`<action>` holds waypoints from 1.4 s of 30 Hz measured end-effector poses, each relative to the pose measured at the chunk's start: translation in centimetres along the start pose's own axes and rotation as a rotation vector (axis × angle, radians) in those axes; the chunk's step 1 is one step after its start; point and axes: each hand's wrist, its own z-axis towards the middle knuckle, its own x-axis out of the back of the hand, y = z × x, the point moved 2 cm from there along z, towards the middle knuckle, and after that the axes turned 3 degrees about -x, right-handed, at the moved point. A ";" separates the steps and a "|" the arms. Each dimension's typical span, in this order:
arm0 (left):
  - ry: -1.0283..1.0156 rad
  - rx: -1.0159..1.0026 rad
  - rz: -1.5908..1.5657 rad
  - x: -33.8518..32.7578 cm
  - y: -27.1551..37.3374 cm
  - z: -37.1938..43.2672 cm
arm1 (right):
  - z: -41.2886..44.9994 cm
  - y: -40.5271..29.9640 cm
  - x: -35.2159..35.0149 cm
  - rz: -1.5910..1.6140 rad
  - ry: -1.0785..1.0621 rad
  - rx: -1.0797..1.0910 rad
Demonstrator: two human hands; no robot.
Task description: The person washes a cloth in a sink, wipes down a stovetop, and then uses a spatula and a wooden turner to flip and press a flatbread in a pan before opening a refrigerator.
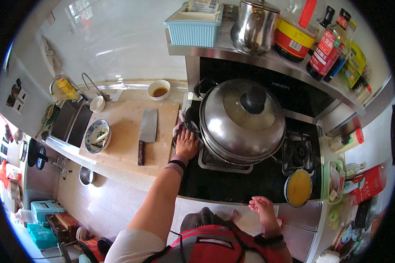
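Note:
My left hand [187, 142] reaches to the stove's left edge, fingers extended over a cloth [181, 123] and a dark object beside the pot; whether it grips them is hidden. Close by on the right, a large steel steamer pot [243, 131] with a domed lid stands on the left burner. My right hand [261, 205] is held in front of the stove's front edge, fingers curled; I cannot see anything in it. Left of my left hand, a cleaver [148, 126] lies on a wooden cutting board [125, 115], with a patterned bowl [89, 138] of cut scallions on the board's left side.
A bowl of yellow liquid [298, 188] sits at the stove's front right, below the right burner [299, 151]. Behind the board is a bowl with brown sauce [159, 90]. A sink [65, 121] lies at left. Bottles [329, 46] and a steel pitcher [255, 28] crowd the shelf above.

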 end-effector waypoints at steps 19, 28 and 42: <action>0.048 -0.630 0.310 -1.7 -4.7 16.3 | -2.7 2.9 -3.4 0.029 0.141 0.045; 1.007 -0.994 0.064 6.2 1.2 5.4 | -3.4 1.0 -4.0 0.028 0.091 0.056; 0.067 -0.090 0.131 0.1 3.4 -14.7 | -2.6 0.4 -4.4 0.063 -0.123 0.125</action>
